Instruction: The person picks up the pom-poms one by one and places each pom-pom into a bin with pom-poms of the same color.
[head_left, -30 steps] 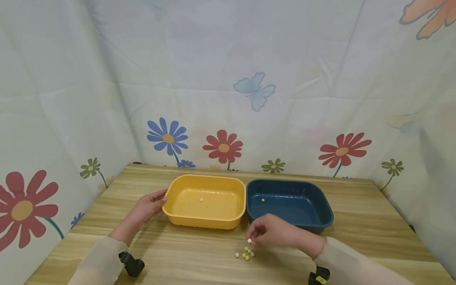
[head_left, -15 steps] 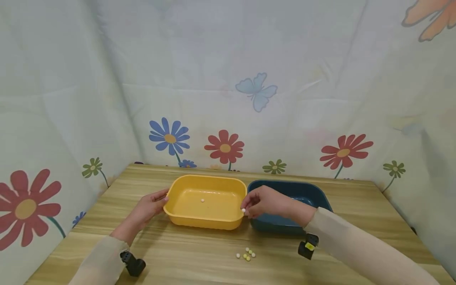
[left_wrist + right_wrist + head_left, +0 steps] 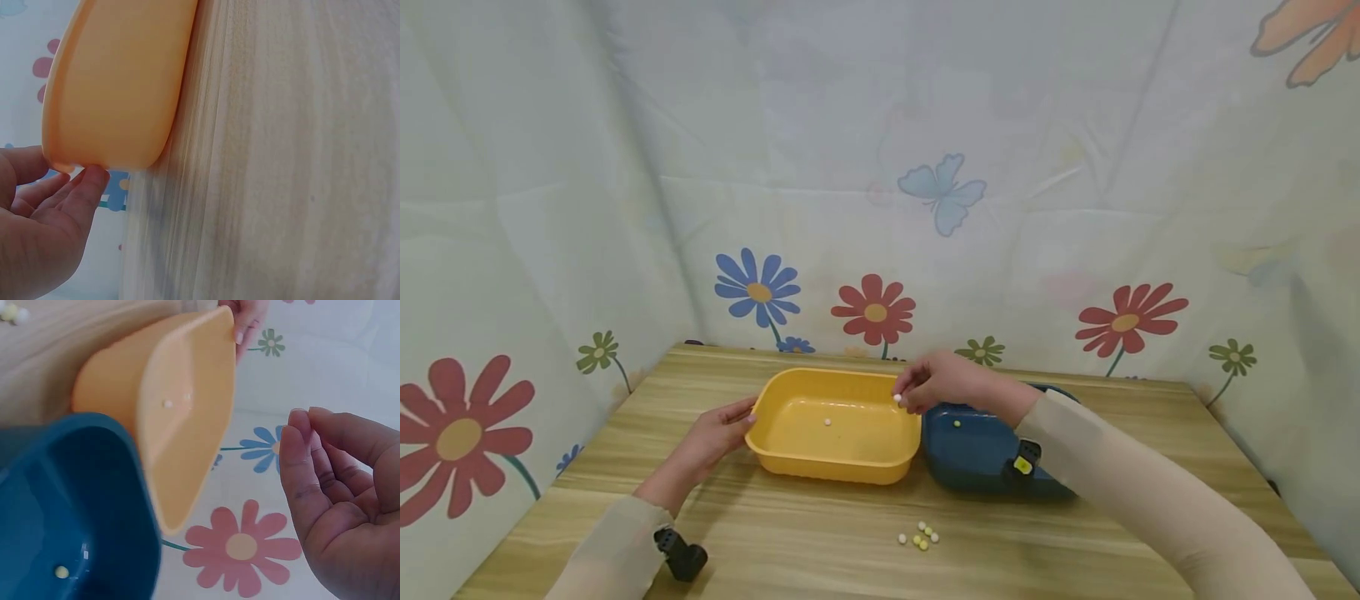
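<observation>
A yellow tub (image 3: 827, 468) and a dark blue tub (image 3: 970, 468) stand side by side on the wooden table (image 3: 775, 533). My left hand (image 3: 745, 414) holds the yellow tub's left rim between thumb and fingers; the left wrist view shows that hand (image 3: 69, 181) at the tub's (image 3: 119, 81) edge. My right hand (image 3: 901, 398) hovers over the yellow tub's far right corner, pinching a small white bead (image 3: 897, 398). In the right wrist view the hand (image 3: 306, 425) has its fingers loosely curled and the bead is hidden. One white bead (image 3: 827, 422) lies inside the yellow tub, one yellow bead (image 3: 957, 423) inside the blue tub.
Several loose white and yellow beads (image 3: 920, 535) lie in a small cluster on the table in front of the tubs. Flower-printed cloth walls (image 3: 880, 250) close in the table at the back and both sides. Black wrist cameras (image 3: 681, 557) sit on both forearms.
My right hand lifted a white bead from the cluster and carried it away from me to above the yellow tub's far right corner. The left hand has not moved.
</observation>
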A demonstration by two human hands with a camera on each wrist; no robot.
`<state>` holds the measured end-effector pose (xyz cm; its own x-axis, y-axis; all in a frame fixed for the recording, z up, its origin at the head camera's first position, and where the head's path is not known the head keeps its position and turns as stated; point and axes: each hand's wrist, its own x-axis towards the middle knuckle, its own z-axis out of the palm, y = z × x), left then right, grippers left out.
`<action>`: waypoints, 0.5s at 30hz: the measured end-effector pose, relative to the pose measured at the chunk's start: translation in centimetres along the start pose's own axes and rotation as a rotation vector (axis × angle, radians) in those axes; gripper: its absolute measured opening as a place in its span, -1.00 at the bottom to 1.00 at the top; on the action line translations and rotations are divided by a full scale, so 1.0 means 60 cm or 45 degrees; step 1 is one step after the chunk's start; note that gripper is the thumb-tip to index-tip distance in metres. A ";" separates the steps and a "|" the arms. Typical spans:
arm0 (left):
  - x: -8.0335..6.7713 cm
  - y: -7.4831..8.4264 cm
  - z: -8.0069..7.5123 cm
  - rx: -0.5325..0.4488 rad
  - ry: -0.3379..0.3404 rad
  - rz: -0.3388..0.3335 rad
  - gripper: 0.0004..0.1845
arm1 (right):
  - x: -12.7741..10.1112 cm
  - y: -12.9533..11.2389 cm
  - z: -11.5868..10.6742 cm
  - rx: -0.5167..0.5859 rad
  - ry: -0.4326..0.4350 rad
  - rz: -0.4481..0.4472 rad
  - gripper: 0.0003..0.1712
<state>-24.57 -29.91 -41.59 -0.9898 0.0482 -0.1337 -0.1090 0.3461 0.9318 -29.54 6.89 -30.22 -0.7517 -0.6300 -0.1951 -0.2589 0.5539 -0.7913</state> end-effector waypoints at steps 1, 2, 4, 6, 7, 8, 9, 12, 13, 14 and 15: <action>0.000 0.001 0.000 0.003 -0.001 0.000 -0.41 | 0.003 -0.004 -0.003 -0.010 -0.003 -0.005 -0.77; -0.001 0.002 0.001 0.004 -0.001 -0.002 -0.41 | 0.006 -0.007 -0.006 -0.023 -0.008 -0.010 -0.76; -0.002 0.003 0.001 0.006 0.000 -0.006 -0.41 | 0.012 -0.015 -0.011 -0.037 -0.013 -0.006 -0.74; -0.002 0.004 0.001 0.013 0.002 -0.012 -0.40 | 0.019 -0.022 -0.015 -0.057 -0.023 -0.002 -0.73; -0.003 0.005 0.001 0.019 0.001 -0.012 -0.40 | 0.023 -0.025 -0.017 -0.059 -0.030 0.005 -0.72; -0.003 0.005 0.001 0.020 0.001 -0.013 -0.40 | 0.027 -0.028 -0.018 -0.065 -0.035 0.013 -0.71; -0.003 0.005 0.001 0.022 0.000 -0.014 -0.40 | 0.032 -0.031 -0.019 -0.068 -0.040 0.022 -0.71; -0.003 0.006 0.001 0.027 0.002 -0.019 -0.40 | 0.048 -0.037 -0.021 -0.075 -0.048 0.048 -0.74; -0.003 0.007 0.001 0.029 0.002 -0.020 -0.40 | 0.054 -0.038 -0.021 -0.075 -0.051 0.053 -0.74; -0.003 0.007 0.001 0.027 0.002 -0.022 -0.40 | 0.060 -0.040 -0.021 -0.084 -0.052 0.054 -0.75; -0.004 0.008 0.002 0.023 0.000 -0.023 -0.40 | 0.066 -0.040 -0.020 -0.084 -0.052 0.051 -0.77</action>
<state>-24.39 -29.68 -41.17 -0.9877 0.0419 -0.1509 -0.1256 0.3635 0.9231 -32.62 3.74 -28.40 -0.7371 -0.6278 -0.2503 -0.2700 0.6130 -0.7425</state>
